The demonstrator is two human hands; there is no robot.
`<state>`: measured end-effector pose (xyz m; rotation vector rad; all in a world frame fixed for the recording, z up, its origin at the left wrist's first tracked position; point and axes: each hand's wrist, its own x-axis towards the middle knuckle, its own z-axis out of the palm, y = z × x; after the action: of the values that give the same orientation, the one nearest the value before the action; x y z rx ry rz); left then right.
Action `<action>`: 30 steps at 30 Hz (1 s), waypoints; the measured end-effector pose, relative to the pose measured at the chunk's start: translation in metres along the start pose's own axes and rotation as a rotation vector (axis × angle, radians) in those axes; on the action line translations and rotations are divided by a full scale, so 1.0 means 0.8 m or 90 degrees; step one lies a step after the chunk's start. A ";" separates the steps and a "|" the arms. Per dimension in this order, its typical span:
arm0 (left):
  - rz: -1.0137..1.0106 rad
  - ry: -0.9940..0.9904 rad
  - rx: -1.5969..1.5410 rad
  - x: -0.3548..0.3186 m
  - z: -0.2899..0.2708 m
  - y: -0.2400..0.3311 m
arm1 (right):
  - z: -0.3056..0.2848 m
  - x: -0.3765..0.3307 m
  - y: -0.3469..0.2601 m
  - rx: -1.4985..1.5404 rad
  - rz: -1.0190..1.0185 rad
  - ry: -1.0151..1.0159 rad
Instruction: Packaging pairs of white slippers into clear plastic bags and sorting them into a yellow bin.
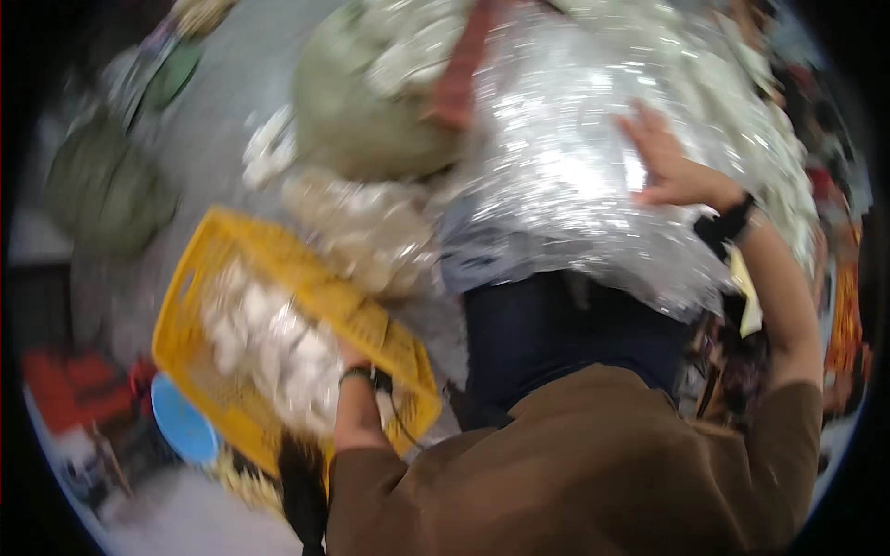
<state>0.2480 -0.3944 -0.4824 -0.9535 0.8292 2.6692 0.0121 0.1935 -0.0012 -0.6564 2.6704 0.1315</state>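
My left hand (351, 356) reaches down into a yellow plastic crate (227, 222), by its inner side wall. White items in clear wrapping (278, 343) fill much of that crate; their exact kind is too blurred to make out. The fingers of this hand are hidden, so whether they grip anything does not show. Over to the right, my right hand (666, 169) has its fingers spread above or on a large shiny sheet of clear plastic (556, 148). That plastic lies across the surface in front of me and hangs toward my lap.
A full green sack (362, 111) with white stuff on top stands beyond the crate, a red strip (462, 69) beside it. Crumpled plastic bags (371, 227) lie between crate and sheet. A dark green sack (107, 190) is far left; a blue basin (183, 419) sits by the crate.
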 end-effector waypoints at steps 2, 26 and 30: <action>0.172 -0.011 0.443 0.009 -0.015 0.000 | -0.003 -0.005 -0.004 0.034 0.044 -0.020; -0.023 0.071 1.210 -0.072 0.040 -0.003 | -0.002 -0.006 -0.007 0.043 -0.004 0.032; 0.107 0.056 1.271 -0.132 0.083 0.025 | 0.002 -0.005 0.004 0.010 -0.024 0.048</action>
<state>0.2881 -0.3724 -0.3646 -0.2940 2.5413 0.6671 0.0144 0.1984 -0.0007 -0.7194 2.7270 0.0775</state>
